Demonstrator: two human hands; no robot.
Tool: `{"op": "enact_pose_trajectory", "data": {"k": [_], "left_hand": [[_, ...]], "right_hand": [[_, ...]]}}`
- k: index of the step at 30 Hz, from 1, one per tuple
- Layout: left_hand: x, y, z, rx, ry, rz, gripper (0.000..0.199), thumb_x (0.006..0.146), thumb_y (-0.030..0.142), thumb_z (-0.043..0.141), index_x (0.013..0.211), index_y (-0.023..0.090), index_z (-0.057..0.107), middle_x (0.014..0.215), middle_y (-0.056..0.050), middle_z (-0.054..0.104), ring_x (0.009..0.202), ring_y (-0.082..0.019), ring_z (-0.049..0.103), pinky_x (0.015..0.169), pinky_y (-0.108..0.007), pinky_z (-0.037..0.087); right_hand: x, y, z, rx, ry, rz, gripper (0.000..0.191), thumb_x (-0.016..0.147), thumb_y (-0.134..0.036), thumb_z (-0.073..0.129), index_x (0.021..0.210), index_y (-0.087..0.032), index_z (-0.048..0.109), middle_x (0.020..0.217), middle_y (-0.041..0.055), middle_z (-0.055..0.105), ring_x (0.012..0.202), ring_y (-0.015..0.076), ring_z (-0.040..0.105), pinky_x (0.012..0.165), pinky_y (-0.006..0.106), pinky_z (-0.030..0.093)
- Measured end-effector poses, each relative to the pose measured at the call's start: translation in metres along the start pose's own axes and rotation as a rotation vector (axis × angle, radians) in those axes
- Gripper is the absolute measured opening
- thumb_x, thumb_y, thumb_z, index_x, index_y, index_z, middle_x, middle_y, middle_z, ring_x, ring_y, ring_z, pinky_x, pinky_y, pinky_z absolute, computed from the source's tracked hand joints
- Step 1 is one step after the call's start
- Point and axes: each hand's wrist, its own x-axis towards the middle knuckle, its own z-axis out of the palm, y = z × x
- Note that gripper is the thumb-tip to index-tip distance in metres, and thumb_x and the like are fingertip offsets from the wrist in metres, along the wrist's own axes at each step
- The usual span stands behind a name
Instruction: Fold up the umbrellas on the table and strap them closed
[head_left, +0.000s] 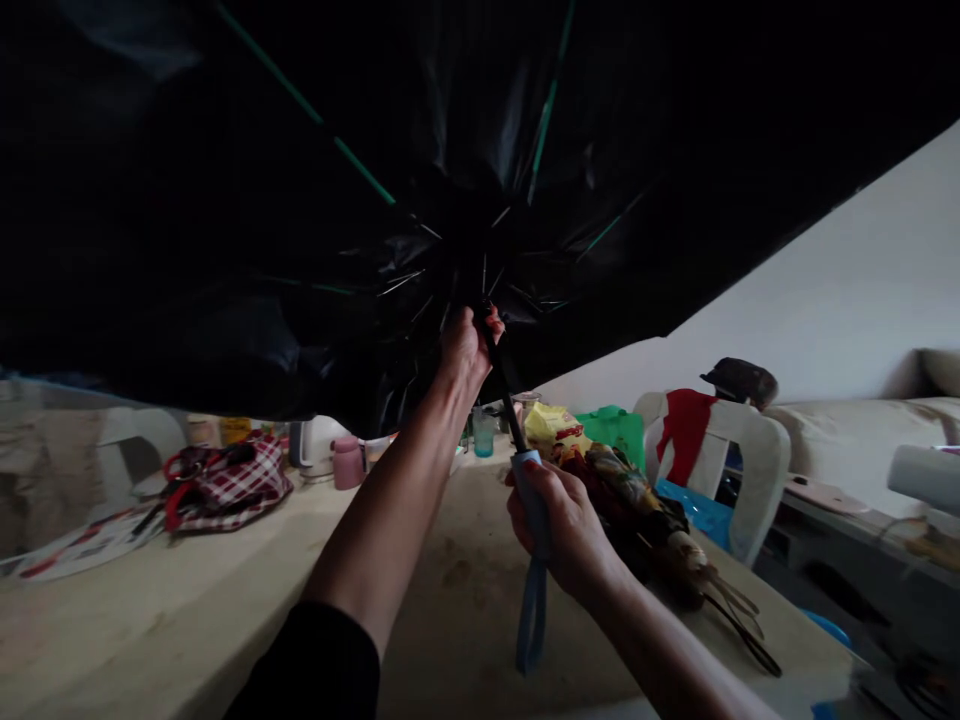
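Observation:
An opened umbrella [360,120] with a black underside and green-and-metal ribs fills the upper view. My right hand [562,520] is wrapped round its light blue handle [534,505], from which a blue wrist strap [531,620] hangs. Further up, my left hand [472,345] is closed round the black shaft, just below where the ribs meet. What its fingers press there is partly hidden. A folded patterned umbrella [637,505] lies on the table to the right of my right hand.
On the pale table [465,600] stand a red checked bag [240,480], a pink jar [346,463], a teal glass [483,432] and a yellow packet [555,428]. A green bag [613,430] sits behind. White chairs [761,470] flank the table; a sofa [862,440] lies beyond.

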Motion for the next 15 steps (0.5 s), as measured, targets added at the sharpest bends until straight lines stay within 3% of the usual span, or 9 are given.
{"op": "enact_pose_trajectory", "data": {"k": [6,12,15], "left_hand": [[-0.004,-0.015,0.014,0.084,0.071,0.004,0.021,0.095,0.015,0.039,0.078,0.015,0.051,0.062,0.002,0.052,0.048,-0.005,0.044,0.052,-0.017,0.042],[-0.019,-0.033,0.003,0.083,0.075,-0.046,0.02,0.096,0.017,0.041,0.078,0.016,0.049,0.063,0.002,0.053,0.046,-0.004,0.042,0.05,-0.016,0.038],[-0.028,-0.042,-0.003,0.084,0.079,-0.071,0.022,0.098,0.018,0.039,0.077,0.016,0.048,0.063,0.001,0.053,0.045,-0.004,0.042,0.049,-0.016,0.035]], "right_hand": [[-0.004,-0.005,-0.006,0.023,0.023,-0.009,0.05,0.07,-0.063,0.069,0.077,-0.015,0.055,0.046,-0.0057,0.045,0.033,0.0048,0.035,0.033,0.017,0.025],[-0.021,0.01,-0.013,-0.003,0.061,0.011,0.056,0.069,-0.069,0.066,0.08,-0.017,0.052,0.048,-0.0062,0.045,0.036,0.0058,0.036,0.034,0.018,0.028],[-0.02,0.007,-0.012,-0.011,0.092,0.001,0.054,0.069,-0.067,0.067,0.082,-0.017,0.051,0.047,-0.0066,0.045,0.036,0.0055,0.036,0.034,0.018,0.028]]}}
